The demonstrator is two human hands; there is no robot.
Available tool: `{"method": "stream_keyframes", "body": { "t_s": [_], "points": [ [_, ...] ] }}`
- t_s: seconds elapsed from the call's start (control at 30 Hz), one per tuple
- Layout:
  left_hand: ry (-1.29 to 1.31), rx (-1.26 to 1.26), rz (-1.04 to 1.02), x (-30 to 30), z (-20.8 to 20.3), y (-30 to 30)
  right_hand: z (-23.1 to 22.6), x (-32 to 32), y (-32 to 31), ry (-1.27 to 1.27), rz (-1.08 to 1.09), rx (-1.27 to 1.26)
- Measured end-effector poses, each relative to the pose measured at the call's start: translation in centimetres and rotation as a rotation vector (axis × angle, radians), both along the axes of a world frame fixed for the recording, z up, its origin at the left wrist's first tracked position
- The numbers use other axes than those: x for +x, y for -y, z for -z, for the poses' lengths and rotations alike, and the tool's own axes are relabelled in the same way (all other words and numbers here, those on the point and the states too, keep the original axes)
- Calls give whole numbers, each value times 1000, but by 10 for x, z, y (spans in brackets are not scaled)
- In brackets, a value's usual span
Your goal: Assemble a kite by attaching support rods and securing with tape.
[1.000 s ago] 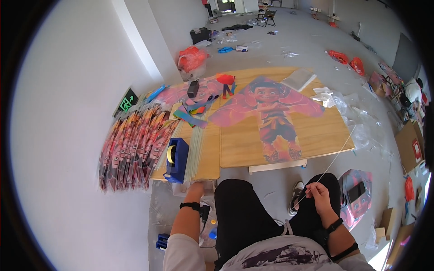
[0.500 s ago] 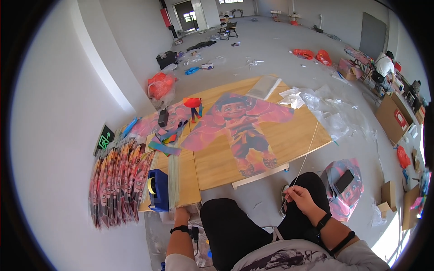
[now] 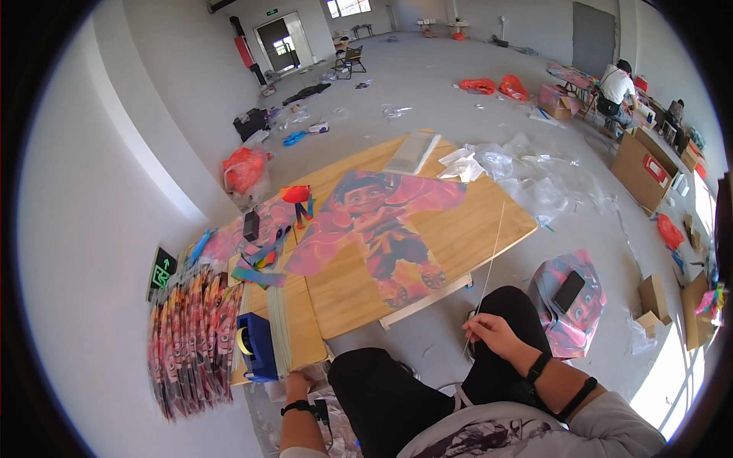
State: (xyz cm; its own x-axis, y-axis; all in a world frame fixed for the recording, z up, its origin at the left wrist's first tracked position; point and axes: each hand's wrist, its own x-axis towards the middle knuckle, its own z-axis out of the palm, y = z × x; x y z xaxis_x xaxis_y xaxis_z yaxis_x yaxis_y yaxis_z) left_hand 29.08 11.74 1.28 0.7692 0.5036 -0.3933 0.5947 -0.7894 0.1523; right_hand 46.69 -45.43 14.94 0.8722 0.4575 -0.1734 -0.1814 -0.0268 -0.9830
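My right hand (image 3: 492,334) is above my right knee, its thumb and fingers pinching a long thin stick (image 3: 492,252). The stick slants up past the right front edge of the wooden table (image 3: 489,221). On that table lies a flat printed cartoon figure sheet (image 3: 393,246) with spread arms, red, orange and dark. My left hand (image 3: 296,384) reaches down below the table's near left corner; its fingers are hidden there. Just above it on the table stands a blue tape dispenser (image 3: 258,351) with a yellowish roll, beside a bundle of thin pale sticks (image 3: 279,328).
Folded printed pieces (image 3: 191,343) hang in a row at the left wall. Colourful ribbons (image 3: 259,273) and a black block (image 3: 251,226) lie at the table's left. A phone (image 3: 569,291) rests on printed sheets to the right. A person (image 3: 617,90) sits far right, beyond a cardboard box (image 3: 643,169).
The whole view has shifted, the table now sitting further left and lower. My right hand still pinches the stick, which stands a little steeper. My left hand remains below the table corner.
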Motion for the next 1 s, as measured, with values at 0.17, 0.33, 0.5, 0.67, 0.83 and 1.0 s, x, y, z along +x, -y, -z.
{"method": "stream_keyframes", "body": {
  "t_s": [0.17,0.33,0.5,0.67,0.83,1.0],
  "points": [
    [-64,32,-7,6,6,3,-2,0,0,11,2,-11],
    [94,218,-135,-21,33,-26,-5,0,-16,1,-49,23],
    [143,42,-108,-8,-9,16,0,3,-3,-24,-15,-7],
    [648,-70,-218,-34,-83,84,-8,4,3,25,-70,-112],
    [1027,-447,-489,-51,-127,130,-47,-1,-4,492,-147,-297],
    [1455,-1253,-657,-33,-195,175,-106,-7,-7,960,-394,-447]
  ]
}}
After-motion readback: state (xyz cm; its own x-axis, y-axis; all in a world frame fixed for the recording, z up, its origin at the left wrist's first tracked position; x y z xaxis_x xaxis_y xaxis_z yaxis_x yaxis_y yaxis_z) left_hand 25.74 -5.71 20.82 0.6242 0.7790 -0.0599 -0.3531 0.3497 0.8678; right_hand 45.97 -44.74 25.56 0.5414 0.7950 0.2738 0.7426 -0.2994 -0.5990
